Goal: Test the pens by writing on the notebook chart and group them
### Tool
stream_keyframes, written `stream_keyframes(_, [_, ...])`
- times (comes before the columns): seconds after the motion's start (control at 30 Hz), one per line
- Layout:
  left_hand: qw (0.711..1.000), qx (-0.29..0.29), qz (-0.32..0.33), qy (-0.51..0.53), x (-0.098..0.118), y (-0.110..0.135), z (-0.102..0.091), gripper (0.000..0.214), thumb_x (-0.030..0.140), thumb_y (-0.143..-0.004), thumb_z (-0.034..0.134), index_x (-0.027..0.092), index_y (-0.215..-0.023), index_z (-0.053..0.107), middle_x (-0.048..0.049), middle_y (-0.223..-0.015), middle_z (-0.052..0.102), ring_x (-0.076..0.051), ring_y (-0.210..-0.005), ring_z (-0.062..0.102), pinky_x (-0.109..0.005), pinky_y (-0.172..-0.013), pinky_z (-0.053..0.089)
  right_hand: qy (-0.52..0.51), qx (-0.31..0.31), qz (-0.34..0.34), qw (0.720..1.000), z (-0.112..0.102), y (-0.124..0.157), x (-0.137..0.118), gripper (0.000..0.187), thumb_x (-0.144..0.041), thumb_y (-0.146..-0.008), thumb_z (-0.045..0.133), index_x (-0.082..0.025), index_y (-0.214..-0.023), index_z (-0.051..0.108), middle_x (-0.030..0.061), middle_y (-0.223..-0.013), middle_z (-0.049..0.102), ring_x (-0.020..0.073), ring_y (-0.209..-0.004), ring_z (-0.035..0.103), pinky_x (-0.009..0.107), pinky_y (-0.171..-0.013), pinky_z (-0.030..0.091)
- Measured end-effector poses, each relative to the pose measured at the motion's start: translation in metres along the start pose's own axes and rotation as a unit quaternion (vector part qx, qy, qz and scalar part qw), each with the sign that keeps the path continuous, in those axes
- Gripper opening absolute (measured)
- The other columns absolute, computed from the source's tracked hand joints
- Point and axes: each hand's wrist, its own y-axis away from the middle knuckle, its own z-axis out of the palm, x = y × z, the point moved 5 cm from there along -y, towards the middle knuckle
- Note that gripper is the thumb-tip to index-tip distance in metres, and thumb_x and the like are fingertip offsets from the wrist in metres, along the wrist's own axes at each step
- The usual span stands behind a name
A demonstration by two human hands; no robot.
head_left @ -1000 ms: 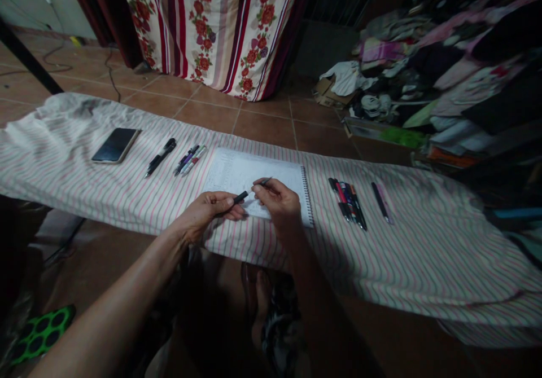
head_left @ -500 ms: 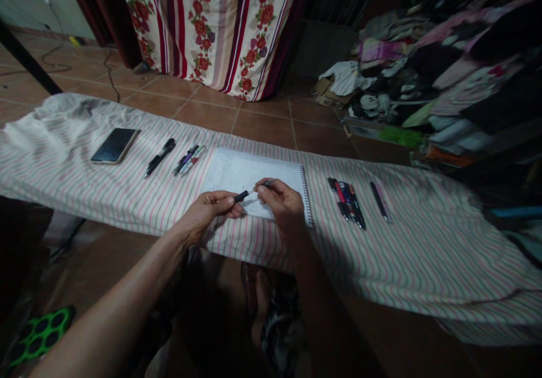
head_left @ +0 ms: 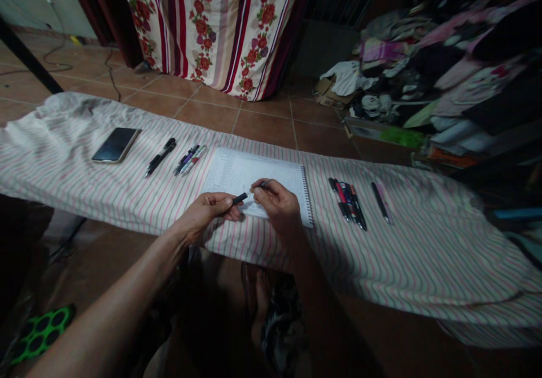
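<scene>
Above the lower part of an open spiral notebook [head_left: 271, 166] with writing on it, both hands work close together. Between thumb and fingers, my left hand [head_left: 215, 206] grips a short black pen piece [head_left: 240, 198], its cap or a barrel part; I cannot tell which. My right hand [head_left: 279, 200] pinches a slim dark pen [head_left: 264, 184], with its thin light end pointing at the black piece. A small gap separates the two parts. The right fingers hide much of the pen.
On the striped cloth [head_left: 406, 265] lie a phone [head_left: 116, 145], black pens [head_left: 161, 157] and several coloured pens [head_left: 189, 160] to the left. A pen group [head_left: 347, 203] and a black pen [head_left: 380, 202] lie right. Beyond are a floral curtain [head_left: 212, 28] and piled clothes [head_left: 423, 67].
The parts in my hands have come slightly apart: the pale thin end that reached the black piece now stands off from it. My right hand has shifted slightly; the left is nearly still.
</scene>
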Motion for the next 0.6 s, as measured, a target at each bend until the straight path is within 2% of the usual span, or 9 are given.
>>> stream_keyframes(0.1, [1.0,0.005,0.009,0.0,0.0023,0.0005,0.0017,0.026,0.036,-0.071,0.069,0.01,-0.07,0.069,-0.0062,-0.064,0.066,-0.013,-0.063,0.057,-0.026,-0.069,0.043,-0.01,0.033,-0.006,0.999,-0.0025,-0.0007,0.0012,0.016,-0.033,-0.07,0.065,-0.02,-0.078,0.063,-0.0012,-0.07,0.062,0.0116,-0.063,0.057,0.024,-0.061,0.046])
stream_keyframes(0.27, [1.0,0.026,0.013,0.006,0.0029,0.0005,0.0026,0.018,0.026,-0.07,0.07,0.011,-0.081,0.07,-0.0044,-0.066,0.067,-0.013,-0.066,0.058,-0.027,-0.073,0.043,0.008,0.057,0.007,0.998,-0.002,-0.0002,0.0024,0.017,-0.034,-0.068,0.067,-0.019,-0.073,0.062,-0.0022,-0.064,0.061,0.0124,-0.06,0.058,0.024,-0.058,0.046])
stream_keyframes(0.6, [0.996,0.079,-0.009,0.032,-0.0001,0.0007,-0.0012,0.023,0.022,-0.063,0.075,0.011,-0.082,0.07,-0.0048,-0.066,0.07,-0.015,-0.064,0.063,-0.032,-0.078,0.047,0.029,0.059,0.005,0.998,-0.0004,0.0018,-0.0018,0.016,-0.034,-0.068,0.067,-0.019,-0.069,0.062,-0.0016,-0.063,0.062,0.013,-0.061,0.058,0.024,-0.06,0.047])
